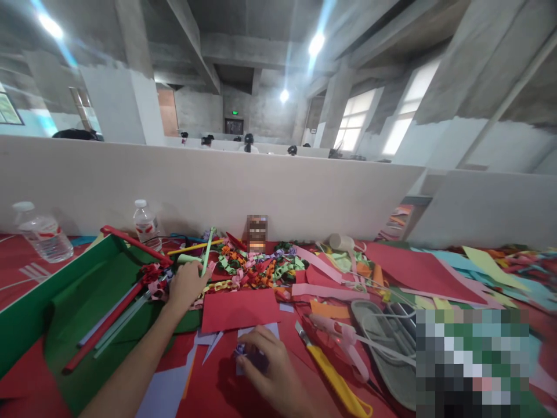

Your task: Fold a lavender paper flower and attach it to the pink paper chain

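Note:
My left hand (188, 284) is stretched forward, its fingers closed on a thin light green paper stick (208, 251) that points up. Paper flowers in red and pink (153, 277) on rolled stems lie just beside that wrist. Close to me, my right hand (272, 363) curls over a small purple folded paper piece (244, 352), partly hidden by the fingers and their shadow. A red paper sheet (240, 310) lies beyond the right hand, with purple paper sheets (163, 392) to its left. A yellow utility knife (324, 368) rests to the right, blade out.
A pink glue gun (342, 339) lies by a grey tray (378, 354). Colourful paper chains (256, 267) heap at the back below a white partition (270, 186). Two water bottles (147, 223) stand at left, near green paper (100, 284). The lower right corner is blurred.

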`<state>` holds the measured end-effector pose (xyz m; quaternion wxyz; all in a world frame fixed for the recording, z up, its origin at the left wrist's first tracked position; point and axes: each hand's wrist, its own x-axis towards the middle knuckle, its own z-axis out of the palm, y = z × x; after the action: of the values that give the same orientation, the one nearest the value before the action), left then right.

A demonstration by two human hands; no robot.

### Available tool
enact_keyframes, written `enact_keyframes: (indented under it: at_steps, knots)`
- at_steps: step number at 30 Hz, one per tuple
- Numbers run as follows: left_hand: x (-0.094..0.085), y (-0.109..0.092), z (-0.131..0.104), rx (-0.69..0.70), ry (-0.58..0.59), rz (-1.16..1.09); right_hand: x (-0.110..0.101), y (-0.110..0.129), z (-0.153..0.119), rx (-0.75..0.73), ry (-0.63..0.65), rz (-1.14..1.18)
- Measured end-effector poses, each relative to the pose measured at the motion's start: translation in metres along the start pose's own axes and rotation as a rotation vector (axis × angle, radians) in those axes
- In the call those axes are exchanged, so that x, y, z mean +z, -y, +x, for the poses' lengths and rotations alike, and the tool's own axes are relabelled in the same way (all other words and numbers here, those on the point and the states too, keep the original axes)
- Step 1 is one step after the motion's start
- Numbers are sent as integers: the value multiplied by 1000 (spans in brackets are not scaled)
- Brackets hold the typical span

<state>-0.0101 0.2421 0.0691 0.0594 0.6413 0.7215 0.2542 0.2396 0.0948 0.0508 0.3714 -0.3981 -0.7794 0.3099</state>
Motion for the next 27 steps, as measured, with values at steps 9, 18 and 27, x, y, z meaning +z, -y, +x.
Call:
enact_keyframes:
  at_steps: [9,18,27]
  knots:
    - [-18,23,22,-168,55,-298,1,0,0,-16,-9,-2]
    - [-46,53,-15,-325,19,-948,1,1,0,-14,-5,-18]
    - [-28,58,-52,-281,18,-1476,0,2,0,-8,-3,-8]
